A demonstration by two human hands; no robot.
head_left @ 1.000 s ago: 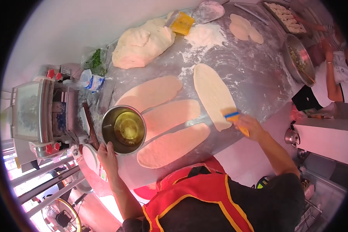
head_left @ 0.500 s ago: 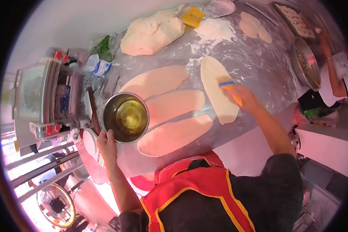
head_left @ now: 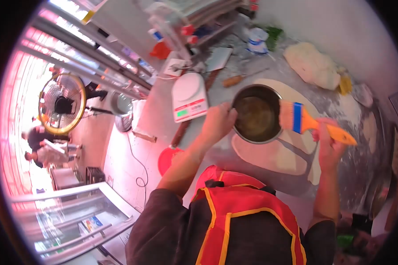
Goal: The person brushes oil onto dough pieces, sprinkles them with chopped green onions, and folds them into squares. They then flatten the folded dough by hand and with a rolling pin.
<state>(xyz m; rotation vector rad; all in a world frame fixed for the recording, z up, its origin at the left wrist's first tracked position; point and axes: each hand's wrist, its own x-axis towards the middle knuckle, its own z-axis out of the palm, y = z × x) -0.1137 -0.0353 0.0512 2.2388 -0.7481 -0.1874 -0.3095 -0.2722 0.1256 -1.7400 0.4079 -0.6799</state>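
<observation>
My left hand (head_left: 219,122) grips the near-left rim of a round metal pot (head_left: 248,93) with yellowish liquid (head_left: 254,118) inside. Between the fingers of my right hand (head_left: 330,143) is a pastry brush (head_left: 319,124) with an orange handle and a blue band. Its pale bristles reach the pot's right rim and overlap it in this view. Underneath and around the pot, flattened dough sheets (head_left: 272,155) lie on the metal table, partly covered by pot and brush. A large dough lump (head_left: 311,66) sits farther back.
Left of the pot stands a white kitchen scale (head_left: 189,90). A yellow scraper (head_left: 345,85) rests beside the lump, and a bag (head_left: 256,42) lies at the back. On the far left are a yellow-rimmed fan (head_left: 62,104), people (head_left: 59,152) and a glass-topped case (head_left: 70,225).
The view has swung left. My right hand has brought the brush from a dough sheet over to the pot; my left hand still holds the pot.
</observation>
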